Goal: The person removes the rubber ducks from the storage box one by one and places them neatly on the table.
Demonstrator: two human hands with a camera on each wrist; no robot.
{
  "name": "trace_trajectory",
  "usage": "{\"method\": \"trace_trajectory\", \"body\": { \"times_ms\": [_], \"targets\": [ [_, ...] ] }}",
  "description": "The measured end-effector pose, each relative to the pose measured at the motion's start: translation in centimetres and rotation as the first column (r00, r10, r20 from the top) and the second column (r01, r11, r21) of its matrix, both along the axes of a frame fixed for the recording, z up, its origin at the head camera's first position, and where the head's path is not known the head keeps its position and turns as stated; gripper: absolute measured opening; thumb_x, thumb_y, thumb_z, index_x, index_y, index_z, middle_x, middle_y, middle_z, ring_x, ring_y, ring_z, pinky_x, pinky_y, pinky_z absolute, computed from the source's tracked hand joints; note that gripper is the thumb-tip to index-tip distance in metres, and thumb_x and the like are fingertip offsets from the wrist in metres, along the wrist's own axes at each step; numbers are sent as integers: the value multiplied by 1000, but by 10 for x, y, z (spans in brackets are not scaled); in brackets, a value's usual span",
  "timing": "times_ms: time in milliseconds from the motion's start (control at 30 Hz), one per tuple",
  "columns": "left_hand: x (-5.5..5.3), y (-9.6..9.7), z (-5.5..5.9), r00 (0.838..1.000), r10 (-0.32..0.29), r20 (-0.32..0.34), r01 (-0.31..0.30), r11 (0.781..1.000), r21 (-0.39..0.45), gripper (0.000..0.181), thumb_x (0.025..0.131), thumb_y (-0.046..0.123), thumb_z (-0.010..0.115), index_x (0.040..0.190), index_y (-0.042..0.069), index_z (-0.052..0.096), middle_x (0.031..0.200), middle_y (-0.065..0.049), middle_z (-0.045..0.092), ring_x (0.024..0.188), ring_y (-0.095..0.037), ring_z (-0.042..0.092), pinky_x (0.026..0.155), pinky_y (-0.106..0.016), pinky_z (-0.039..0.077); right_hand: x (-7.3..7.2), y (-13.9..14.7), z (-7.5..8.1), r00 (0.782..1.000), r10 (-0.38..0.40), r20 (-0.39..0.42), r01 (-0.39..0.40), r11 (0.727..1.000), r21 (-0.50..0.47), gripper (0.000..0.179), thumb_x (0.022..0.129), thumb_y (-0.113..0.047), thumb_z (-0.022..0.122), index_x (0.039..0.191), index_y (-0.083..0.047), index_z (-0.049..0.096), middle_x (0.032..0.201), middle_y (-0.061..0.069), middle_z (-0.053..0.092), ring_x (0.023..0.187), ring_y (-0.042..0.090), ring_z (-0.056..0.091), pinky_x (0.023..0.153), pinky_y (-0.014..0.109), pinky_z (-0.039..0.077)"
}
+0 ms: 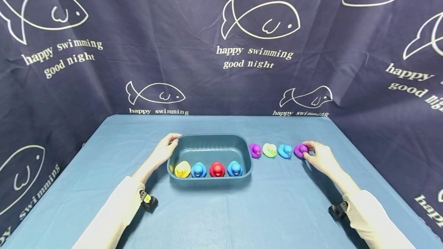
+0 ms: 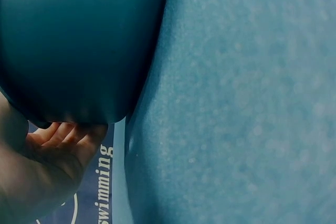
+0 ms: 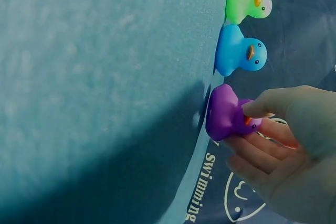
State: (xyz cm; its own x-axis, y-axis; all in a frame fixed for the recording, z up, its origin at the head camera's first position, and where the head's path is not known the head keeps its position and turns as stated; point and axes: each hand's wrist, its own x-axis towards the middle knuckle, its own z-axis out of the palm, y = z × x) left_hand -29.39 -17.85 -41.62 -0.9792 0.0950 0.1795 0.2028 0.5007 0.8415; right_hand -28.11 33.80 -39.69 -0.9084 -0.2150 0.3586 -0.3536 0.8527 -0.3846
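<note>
A dark teal plastic tub [image 1: 211, 137] stands on the table, and my left hand [image 1: 167, 148] grips its rim at the far left corner. Along the tub's near wall sit a yellow rubber duck [image 1: 182, 169], a blue duck [image 1: 199, 170], a red duck [image 1: 217, 169] and another blue duck [image 1: 235, 168]. My right hand [image 1: 322, 158] pinches a purple rubber duck [image 3: 223, 111] between thumb and fingers, at the right end of a row. Left of it in that row are a blue duck [image 1: 285, 151], a light green duck [image 1: 269, 150] and another purple duck [image 1: 255, 150].
A light blue cloth covers the table [image 1: 221, 218]. Behind and at both sides hangs a dark blue curtain [image 1: 200, 68] with white fish drawings and lettering. The row's leftmost purple duck is close beside the tub's right end.
</note>
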Motion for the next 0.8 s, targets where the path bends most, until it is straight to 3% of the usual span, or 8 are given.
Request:
{"method": "trace_trajectory", "body": {
  "times_ms": [800],
  "targets": [
    [-1,-1,0,1000,1,-27,-1,1000,-8,31,96,8,43,123,-3,53,123,-23,57,114,-35,52,98,-48,40,0,-3,-6,1000,9,26,-8,999,-33,33,77,7,61,110,11,56,104,33,62,95,46,62,84,54,47]
  ]
}}
